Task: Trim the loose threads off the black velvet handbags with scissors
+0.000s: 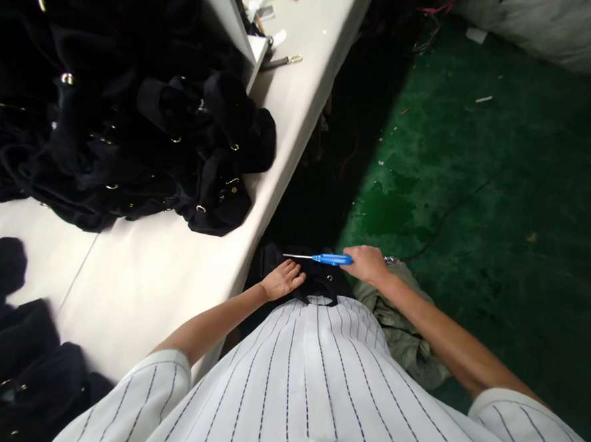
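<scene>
Blue, probably smooth plastic, fills the grip of my right hand [367,264]: in the head view my fingers are wrapped round the rear of a blue-handled tool [332,258], its thin metal shaft [298,256] pointing left above my other hand. I judge it light and stiff, and a sweaty palm might let it slip; the handle is the place to hold, with the fingers well behind the shaft. A metal fitting [392,260] shows just behind that hand; whether it joins the tool I cannot tell.

Close in front of my striped shirt [306,375], beside the right edge of the white table [171,287], is a black cloth piece [317,270] with a small gold-coloured ring [329,277]. My left hand [282,280] lies on its left side, fingers slightly bent; I cannot tell whether they pinch the cloth or only rest there. It looks soft and floppy, likely light, so I would expect it to fold and shift unless held flat by the body near the working spot. The ring should be hard and slick, a poorer hold. On the table, towards its far end and reaching near the right edge, lies a heap of black cloth pieces [144,145].
</scene>
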A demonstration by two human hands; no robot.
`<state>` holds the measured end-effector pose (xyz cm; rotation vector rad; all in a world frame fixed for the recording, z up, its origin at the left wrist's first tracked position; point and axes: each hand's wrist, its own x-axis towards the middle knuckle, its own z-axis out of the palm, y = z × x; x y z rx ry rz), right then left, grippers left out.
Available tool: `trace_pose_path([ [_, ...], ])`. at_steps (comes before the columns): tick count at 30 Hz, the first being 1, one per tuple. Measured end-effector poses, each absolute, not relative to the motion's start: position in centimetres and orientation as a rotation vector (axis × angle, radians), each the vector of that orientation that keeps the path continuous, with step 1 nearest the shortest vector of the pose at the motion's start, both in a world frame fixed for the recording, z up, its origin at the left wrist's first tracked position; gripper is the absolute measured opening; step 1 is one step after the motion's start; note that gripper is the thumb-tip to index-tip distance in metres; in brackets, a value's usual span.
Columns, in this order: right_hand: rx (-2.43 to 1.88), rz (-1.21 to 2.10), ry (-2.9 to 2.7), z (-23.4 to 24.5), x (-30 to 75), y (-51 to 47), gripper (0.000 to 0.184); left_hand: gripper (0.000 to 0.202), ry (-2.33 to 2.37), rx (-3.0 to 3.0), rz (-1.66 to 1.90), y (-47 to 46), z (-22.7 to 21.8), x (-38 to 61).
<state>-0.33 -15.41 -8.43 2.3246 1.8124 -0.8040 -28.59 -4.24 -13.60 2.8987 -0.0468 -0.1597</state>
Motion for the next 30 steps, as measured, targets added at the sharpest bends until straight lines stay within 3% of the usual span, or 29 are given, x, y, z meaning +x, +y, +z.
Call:
trace_pose_path([
  [8,2.287,-0.674,1.891,-6.9,-0.6,-13.3,0.026,0.029,-0.334,2.964,-0.013,-4.3,-13.5,-25.2],
  [11,2.341,-0.628,1.683,-7.7,1.6,-14.6,0.026,0.029,-0.323,2.966,0.021,-4.0,-12.7,-24.7],
  [20,2.427,-0.713,1.427,-8.0,4.7,-24.1,0.025,0.034,0.246,2.993,0.127,-5.0,-11.4,-29.1],
  [30,2.506,-0.789,1.494,-8.2,3.7,-26.6,0.025,0.066,0.762,2.892,0.208,-5.5,-10.4,-31.6],
])
